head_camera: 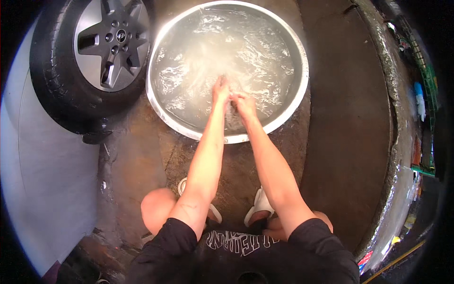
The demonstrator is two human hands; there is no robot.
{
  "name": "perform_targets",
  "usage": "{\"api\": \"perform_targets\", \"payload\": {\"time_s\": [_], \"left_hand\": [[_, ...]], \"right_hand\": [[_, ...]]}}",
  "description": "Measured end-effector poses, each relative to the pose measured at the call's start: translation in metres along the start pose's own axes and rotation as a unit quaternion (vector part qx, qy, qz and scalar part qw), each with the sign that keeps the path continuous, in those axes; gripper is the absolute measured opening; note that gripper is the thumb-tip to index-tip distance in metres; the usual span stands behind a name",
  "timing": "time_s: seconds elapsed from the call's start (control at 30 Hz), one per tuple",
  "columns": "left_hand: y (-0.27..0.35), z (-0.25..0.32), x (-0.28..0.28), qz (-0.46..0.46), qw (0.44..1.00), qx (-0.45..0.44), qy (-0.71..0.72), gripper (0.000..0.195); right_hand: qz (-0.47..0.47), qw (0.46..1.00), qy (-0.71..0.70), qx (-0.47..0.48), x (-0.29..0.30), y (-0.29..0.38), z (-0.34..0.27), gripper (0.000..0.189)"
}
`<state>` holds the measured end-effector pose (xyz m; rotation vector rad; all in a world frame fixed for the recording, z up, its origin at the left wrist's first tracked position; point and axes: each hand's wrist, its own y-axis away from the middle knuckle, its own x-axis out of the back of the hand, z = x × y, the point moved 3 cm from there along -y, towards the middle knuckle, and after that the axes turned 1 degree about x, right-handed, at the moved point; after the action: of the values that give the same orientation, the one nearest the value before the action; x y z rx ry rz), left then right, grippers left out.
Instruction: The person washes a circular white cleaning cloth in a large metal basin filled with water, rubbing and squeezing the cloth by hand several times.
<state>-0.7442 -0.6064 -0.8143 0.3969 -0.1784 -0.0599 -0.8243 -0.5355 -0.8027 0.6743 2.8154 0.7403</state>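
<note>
A large round metal basin (301, 53) full of cloudy water (262, 74) stands on the floor before me. Both my arms reach over its near rim. My left hand (221, 91) is at the water, its fingertips blurred by glare and ripples. Close beside it, my right hand (244, 104) has its fingers bent in towards the left hand. A blurred patch lies between the two hands. I cannot tell whether it is a wet thing they hold or only disturbed water.
A car wheel (120, 67) with its tyre stands left of the basin, next to a pale car body panel (56, 159). Wet concrete floor (234, 159) lies between my feet in white slippers (260, 206). A raised ledge (386, 78) curves along the right, with assorted items beyond it.
</note>
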Motion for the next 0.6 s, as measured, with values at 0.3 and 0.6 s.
{"api": "perform_targets", "payload": {"time_s": [0.3, 0.6], "left_hand": [[0.036, 0.023, 0.001, 0.155, 0.982, -0.012, -0.109, 0.037], [0.026, -0.003, 0.015, 0.031, 0.996, 0.074, -0.03, 0.034]], "right_hand": [[0.22, 0.92, 0.308, 0.103, 0.026, -0.033, 0.0, 0.038], [0.185, 0.812, 0.43, 0.35, 0.003, 0.007, -0.064, 0.036]]}}
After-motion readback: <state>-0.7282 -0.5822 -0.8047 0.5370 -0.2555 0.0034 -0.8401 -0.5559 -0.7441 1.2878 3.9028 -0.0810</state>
